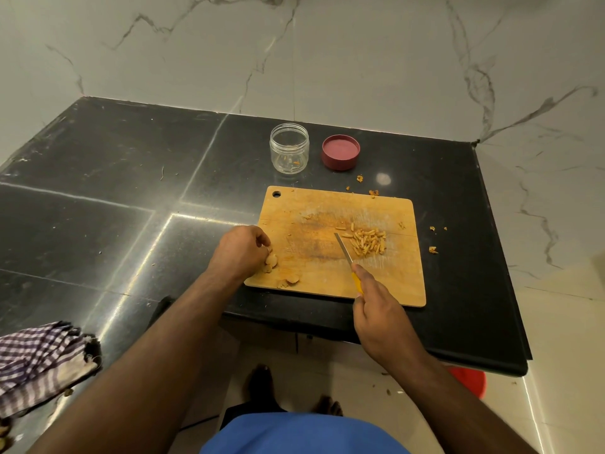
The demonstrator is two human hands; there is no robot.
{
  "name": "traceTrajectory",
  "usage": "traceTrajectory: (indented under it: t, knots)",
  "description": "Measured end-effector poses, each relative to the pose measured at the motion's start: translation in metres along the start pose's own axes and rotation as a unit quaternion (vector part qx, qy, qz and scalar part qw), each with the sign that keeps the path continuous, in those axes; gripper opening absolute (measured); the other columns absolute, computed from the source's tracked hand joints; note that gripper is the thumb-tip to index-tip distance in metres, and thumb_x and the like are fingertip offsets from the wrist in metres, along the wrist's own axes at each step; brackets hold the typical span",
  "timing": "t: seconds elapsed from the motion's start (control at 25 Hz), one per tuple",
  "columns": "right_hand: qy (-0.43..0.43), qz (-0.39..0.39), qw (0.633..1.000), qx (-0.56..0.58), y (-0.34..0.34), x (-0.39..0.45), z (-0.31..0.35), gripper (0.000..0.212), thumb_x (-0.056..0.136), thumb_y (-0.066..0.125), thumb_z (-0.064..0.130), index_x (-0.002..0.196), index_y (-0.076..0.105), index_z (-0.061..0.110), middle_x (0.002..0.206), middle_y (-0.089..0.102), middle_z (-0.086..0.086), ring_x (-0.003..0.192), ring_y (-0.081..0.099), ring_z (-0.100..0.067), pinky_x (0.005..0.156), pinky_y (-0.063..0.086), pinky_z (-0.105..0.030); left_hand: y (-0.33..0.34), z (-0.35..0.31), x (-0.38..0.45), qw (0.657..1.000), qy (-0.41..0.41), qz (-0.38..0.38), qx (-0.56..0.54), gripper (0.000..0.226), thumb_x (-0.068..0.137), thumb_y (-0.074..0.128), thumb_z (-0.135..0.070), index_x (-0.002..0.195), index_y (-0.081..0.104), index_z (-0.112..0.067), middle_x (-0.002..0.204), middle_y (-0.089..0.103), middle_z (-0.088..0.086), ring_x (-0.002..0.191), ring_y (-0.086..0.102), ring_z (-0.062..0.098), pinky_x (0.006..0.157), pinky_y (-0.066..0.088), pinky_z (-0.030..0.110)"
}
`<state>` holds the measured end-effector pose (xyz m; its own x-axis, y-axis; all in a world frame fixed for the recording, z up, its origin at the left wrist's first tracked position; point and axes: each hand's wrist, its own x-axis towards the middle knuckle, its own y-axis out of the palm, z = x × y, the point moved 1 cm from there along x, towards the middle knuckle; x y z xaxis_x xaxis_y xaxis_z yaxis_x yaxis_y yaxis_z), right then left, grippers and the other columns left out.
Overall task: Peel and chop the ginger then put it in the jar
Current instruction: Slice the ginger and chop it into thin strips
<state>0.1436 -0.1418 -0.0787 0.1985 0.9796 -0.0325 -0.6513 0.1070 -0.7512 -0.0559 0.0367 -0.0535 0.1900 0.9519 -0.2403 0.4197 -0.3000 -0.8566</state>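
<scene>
Nearest, the right hand (pixel 376 309) grips a yellow-handled knife (pixel 347 258), blade pointing up-left beside the chopped ginger (pixel 366 242) mid-right on the cutting board (pixel 327 211). At the board's left edge, the left hand (pixel 240 249) curls over uncut ginger slices (pixel 271 260), well left of the blade. Beyond the board stands the open jar (pixel 289 148).

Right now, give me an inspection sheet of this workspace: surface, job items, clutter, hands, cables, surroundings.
Surface: glossy black stone counter, rectangular wooden cutting board near its front edge.
Job's things: pile of chopped ginger sticks on the board; peeled ginger slices at its left edge; clear plastic jar, open, nearly empty; maroon round lid beside it.
Clutter: ginger peel scraps right of the board; checked cloth.
Hands: left hand on the slices; right hand grips yellow-handled knife.
Cables: nothing seen.
Surroundings: white marble wall; red round object on floor.
</scene>
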Motion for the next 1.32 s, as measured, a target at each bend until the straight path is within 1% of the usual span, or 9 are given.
traceTrajectory:
  t: [0.04, 0.16, 0.32, 0.52, 0.8, 0.88, 1.0, 1.12, 1.32]
  knots:
    - [0.003, 0.002, 1.0, -0.014, 0.0, 0.003, 0.0, 0.056, 0.101, 0.038, 0.013, 0.155, 0.024, 0.022, 0.139, 0.051, -0.008, 0.118, 0.053, -0.02, 0.092, 0.038, -0.021, 0.0, 0.0, 0.001, 1.0, 0.003, 0.005, 0.005, 0.021, 0.094, 0.066, -0.021, 0.114, 0.07, -0.02, 0.111, 0.065, 0.0, 0.092, 0.054, 0.01, 0.071, 0.044, 0.023]
    - [0.004, -0.004, 1.0, -0.012, 0.002, 0.008, 0.0, 0.054, 0.103, 0.04, 0.015, 0.154, 0.027, 0.023, 0.138, 0.052, -0.004, 0.109, 0.055, -0.013, 0.086, 0.04, -0.018, -0.001, 0.0, 0.004, 1.0, 0.01, 0.011, 0.01, 0.018, 0.093, 0.067, -0.02, 0.111, 0.071, -0.02, 0.11, 0.066, -0.001, 0.092, 0.055, 0.009, 0.07, 0.044, 0.022]
    - [0.003, 0.002, 1.0, -0.015, 0.003, 0.012, -0.001, 0.053, 0.103, 0.039, 0.015, 0.154, 0.028, 0.023, 0.134, 0.053, -0.003, 0.102, 0.056, -0.013, 0.083, 0.043, -0.022, -0.001, -0.001, 0.008, 1.0, 0.007, 0.029, -0.001, 0.01, 0.091, 0.067, -0.016, 0.098, 0.069, -0.023, 0.103, 0.066, -0.001, 0.089, 0.056, 0.01, 0.059, 0.041, 0.018]
    - [0.027, -0.004, 1.0, -0.016, 0.001, 0.014, -0.002, 0.053, 0.103, 0.039, 0.015, 0.154, 0.028, 0.02, 0.142, 0.049, -0.005, 0.118, 0.054, -0.018, 0.096, 0.046, -0.029, -0.003, -0.001, 0.01, 0.999, 0.009, 0.046, 0.001, 0.016, 0.094, 0.066, -0.018, 0.107, 0.072, -0.025, 0.101, 0.06, -0.005, 0.092, 0.057, 0.011, 0.06, 0.042, 0.019]
    - [0.02, 0.003, 0.999, -0.033, 0.003, 0.027, 0.005, 0.054, 0.103, 0.038, 0.017, 0.155, 0.024, 0.023, 0.132, 0.053, -0.006, 0.1, 0.057, -0.02, 0.085, 0.049, -0.034, -0.009, -0.006, 0.012, 0.997, 0.027, 0.067, 0.011, 0.013, 0.091, 0.065, -0.009, 0.097, 0.064, -0.021, 0.101, 0.062, -0.002, 0.085, 0.054, 0.01, 0.057, 0.039, 0.018]
    - [0.032, 0.0, 0.999, -0.032, 0.003, 0.028, 0.003, 0.054, 0.103, 0.039, 0.016, 0.155, 0.026, 0.023, 0.132, 0.054, -0.006, 0.099, 0.058, -0.02, 0.084, 0.049, -0.032, -0.01, -0.006, 0.013, 0.998, 0.019, 0.066, -0.008, 0.014, 0.09, 0.062, -0.007, 0.093, 0.061, -0.021, 0.097, 0.064, -0.002, 0.084, 0.055, 0.01, 0.06, 0.041, 0.021]
    - [0.062, -0.024, 0.998, -0.018, 0.0, 0.023, -0.001, 0.053, 0.102, 0.04, 0.012, 0.154, 0.029, 0.02, 0.138, 0.052, -0.007, 0.113, 0.056, -0.02, 0.091, 0.043, -0.024, -0.008, -0.012, 0.014, 0.997, 0.02, 0.064, -0.042, 0.01, 0.092, 0.062, -0.013, 0.095, 0.06, -0.023, 0.096, 0.064, -0.003, 0.087, 0.058, 0.012, 0.066, 0.047, 0.026]
    - [0.049, -0.034, 0.998, 0.019, -0.002, 0.013, 0.002, 0.053, 0.102, 0.041, 0.012, 0.153, 0.031, 0.018, 0.142, 0.049, -0.004, 0.117, 0.05, -0.01, 0.093, 0.036, -0.014, 0.002, -0.025, 0.012, 0.995, 0.042, 0.07, -0.065, 0.009, 0.095, 0.063, -0.019, 0.101, 0.063, -0.026, 0.096, 0.061, -0.008, 0.087, 0.057, 0.009, 0.062, 0.046, 0.023]
    - [0.038, -0.021, 0.998, 0.048, -0.005, 0.009, 0.002, 0.053, 0.103, 0.041, 0.015, 0.154, 0.03, 0.022, 0.148, 0.045, 0.0, 0.124, 0.045, -0.006, 0.098, 0.036, -0.016, 0.022, -0.052, 0.009, 0.989, 0.099, 0.081, -0.078, 0.012, 0.094, 0.066, -0.018, 0.103, 0.067, -0.025, 0.091, 0.06, -0.012, 0.086, 0.057, 0.008, 0.058, 0.039, 0.016]
